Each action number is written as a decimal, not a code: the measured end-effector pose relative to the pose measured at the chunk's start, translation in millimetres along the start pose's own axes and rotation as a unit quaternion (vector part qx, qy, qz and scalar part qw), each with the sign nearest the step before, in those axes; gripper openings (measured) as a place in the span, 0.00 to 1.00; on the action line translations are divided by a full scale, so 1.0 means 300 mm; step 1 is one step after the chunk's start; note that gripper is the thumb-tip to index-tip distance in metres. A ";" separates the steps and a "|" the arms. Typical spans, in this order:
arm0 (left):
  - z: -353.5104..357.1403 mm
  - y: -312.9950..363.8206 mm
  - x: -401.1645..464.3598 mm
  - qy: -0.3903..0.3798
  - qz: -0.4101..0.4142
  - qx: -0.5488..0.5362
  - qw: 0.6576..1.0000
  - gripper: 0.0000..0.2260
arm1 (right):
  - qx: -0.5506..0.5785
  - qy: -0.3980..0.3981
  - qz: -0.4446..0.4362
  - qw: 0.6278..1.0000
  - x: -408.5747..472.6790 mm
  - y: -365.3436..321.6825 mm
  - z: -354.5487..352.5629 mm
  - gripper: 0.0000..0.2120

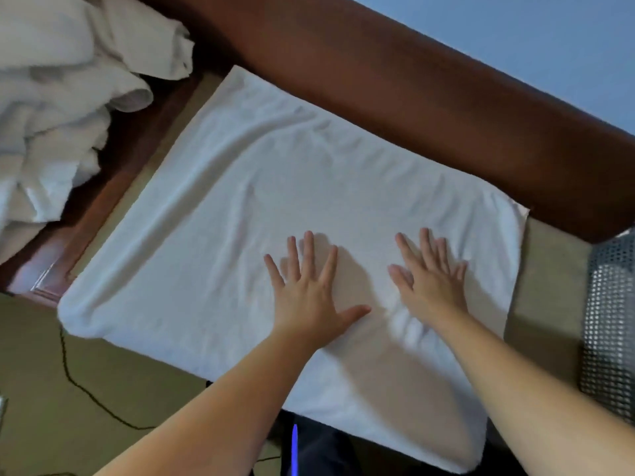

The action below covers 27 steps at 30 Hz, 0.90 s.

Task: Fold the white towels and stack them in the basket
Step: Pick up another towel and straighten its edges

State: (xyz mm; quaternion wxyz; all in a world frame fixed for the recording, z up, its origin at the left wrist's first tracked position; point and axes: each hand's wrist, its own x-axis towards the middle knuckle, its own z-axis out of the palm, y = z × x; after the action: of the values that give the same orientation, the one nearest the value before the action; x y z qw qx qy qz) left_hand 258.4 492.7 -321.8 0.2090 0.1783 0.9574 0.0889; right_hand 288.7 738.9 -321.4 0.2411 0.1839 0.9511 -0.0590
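Note:
A white towel [240, 207] lies spread flat on a beige cushioned seat, with light wrinkles across it. My left hand [305, 286] presses flat on the towel near its middle, fingers straight and spread. My right hand [429, 276] lies flat on the towel just to the right, fingers also straight. A small ridge of cloth bunches between the two wrists. A heap of crumpled white towels [58, 97] sits at the upper left. A perforated white basket [608, 324] shows at the right edge.
A brown wooden backrest [412, 91] runs diagonally behind the towel. A wooden armrest [68, 242] separates the seat from the towel heap. A thin black cable [86, 389] trails across the beige floor [41, 355] at the lower left.

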 end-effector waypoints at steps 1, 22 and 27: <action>0.011 0.036 0.009 -0.002 -0.005 0.004 1.000 0.55 | 0.001 0.000 0.004 1.000 0.021 0.053 -0.015 0.29; 0.035 0.190 0.057 0.027 -0.058 -0.019 0.998 0.54 | 0.148 0.130 -0.008 0.980 0.293 -0.005 -0.166 0.34; -0.054 -0.068 0.096 0.206 -0.191 -0.074 0.957 0.47 | 0.111 0.047 -0.296 0.948 0.262 -0.488 -0.152 0.29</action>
State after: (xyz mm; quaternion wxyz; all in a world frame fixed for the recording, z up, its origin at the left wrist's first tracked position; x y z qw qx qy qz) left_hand 220.7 483.2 -322.8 0.0330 -0.0462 0.9866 0.1530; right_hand 149.2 637.7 -315.6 0.1454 -0.0772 0.9605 -0.2244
